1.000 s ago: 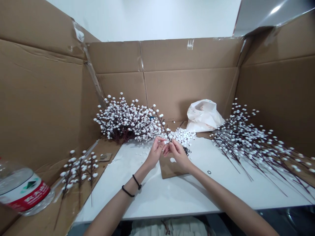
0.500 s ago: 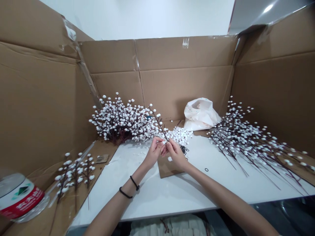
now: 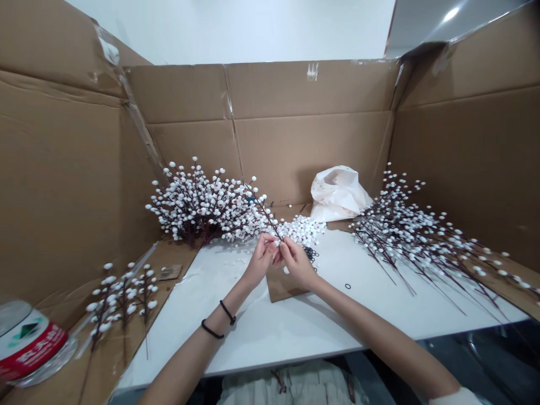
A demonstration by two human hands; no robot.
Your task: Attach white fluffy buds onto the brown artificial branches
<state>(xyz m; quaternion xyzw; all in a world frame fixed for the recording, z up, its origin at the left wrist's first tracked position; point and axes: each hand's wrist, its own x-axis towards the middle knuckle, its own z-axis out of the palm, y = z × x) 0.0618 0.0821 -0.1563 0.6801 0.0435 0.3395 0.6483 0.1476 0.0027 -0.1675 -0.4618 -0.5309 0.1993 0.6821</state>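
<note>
Near edge: L wrist carries two thin black bands (image 3: 212, 329). At far L, clear plastic bottle w/ red-and-white label (image 3: 31, 343) and three short brown sprigs w/ white balls (image 3: 124, 298) on brown cardboard, off the worktop proper; prob. set there to leave working room.

Worktop (image 3: 240, 357): smooth, white, flat. One loose black ring (image 3: 348, 286) R of centre. Flat brown cardboard piece (image 3: 280, 291) lies under the hands.

Hands: both occupied, close together above the cardboard. R hand (image 3: 297, 261) pinches the lower end of a slim brown stem w/ white balls (image 3: 270, 216); stem points up and away, leaning L, prob. so its low end faces the wearer. L hand (image 3: 259, 263) appears to pinch a small round white ball (image 3: 277, 243) next to that stem; fingers partly hide contact.

Beyond: heap of black rings (image 3: 311, 254) and heap of loose white balls (image 3: 307, 228), both within easy reach, presumably for quick picking. Dense white-ball bunch (image 3: 202, 202) at back L; long-stemmed white-ball branches (image 3: 422, 239) at R, stems toward wearer, likely for handling. Crumpled white plastic bag (image 3: 337, 197) between, at back.

Room: brown cardboard walls (image 3: 307, 149) on three sides, taped at corners; plain white wall (image 3: 253, 31) above, ceiling lamp upper R.
</note>
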